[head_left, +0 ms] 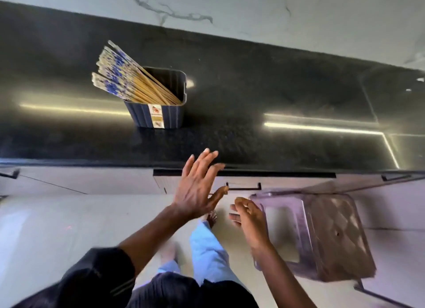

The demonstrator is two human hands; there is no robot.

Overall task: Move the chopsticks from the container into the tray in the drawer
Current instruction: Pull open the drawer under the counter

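Observation:
A dark blue ribbed container (pixel 158 114) stands on the black countertop (pixel 253 89). Several wooden chopsticks (pixel 124 79) with blue-and-white patterned ends lean out of it to the upper left. My left hand (pixel 199 185) is spread open in front of the counter's front edge, below and right of the container, holding nothing. My right hand (pixel 247 220) hangs lower, fingers loosely apart and empty, just below the black handle (pixel 243 186) of the shut drawer (pixel 276 182). The tray inside the drawer is hidden.
A translucent purple plastic stool (pixel 322 234) stands on the pale floor right of my right hand. More drawer handles show at the far left (pixel 10 173) and right (pixel 395 177). A marble wall (pixel 230 13) backs the counter. My legs and a foot (pixel 211 218) are below.

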